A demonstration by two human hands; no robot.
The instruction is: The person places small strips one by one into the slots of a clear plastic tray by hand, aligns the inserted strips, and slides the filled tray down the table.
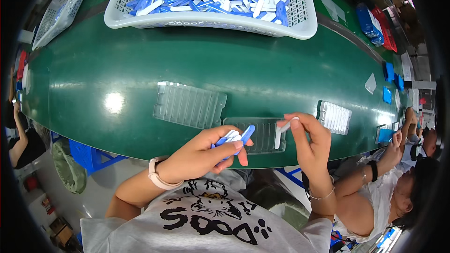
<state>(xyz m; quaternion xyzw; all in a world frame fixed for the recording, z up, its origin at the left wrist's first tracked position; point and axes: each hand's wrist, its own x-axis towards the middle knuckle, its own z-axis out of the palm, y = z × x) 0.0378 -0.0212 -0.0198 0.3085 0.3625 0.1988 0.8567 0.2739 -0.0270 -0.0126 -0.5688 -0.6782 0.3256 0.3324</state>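
My left hand [197, 154] is closed round a bunch of small flat blue and white plastic strips [247, 134], their ends sticking out past the thumb. Thumb and fingers of my right hand [311, 140] pinch a single white strip [289, 124], slightly blurred, above the right end of a clear slotted tray [262, 148]. One white strip [277, 139] lies in a slot of that tray, close below the pinched one. My left hand partly covers the tray's left side. Left of it, a second clear slotted tray [190, 105] rests on the green table with no strips visible in its slots.
A white basket [206, 19] heaped with blue and white strips stands at the far side. To the right lies a tray [334, 118] filled with white strips. Another white basket [63, 11] is at the far left. A co-worker's arm [386, 159] reaches in at the right.
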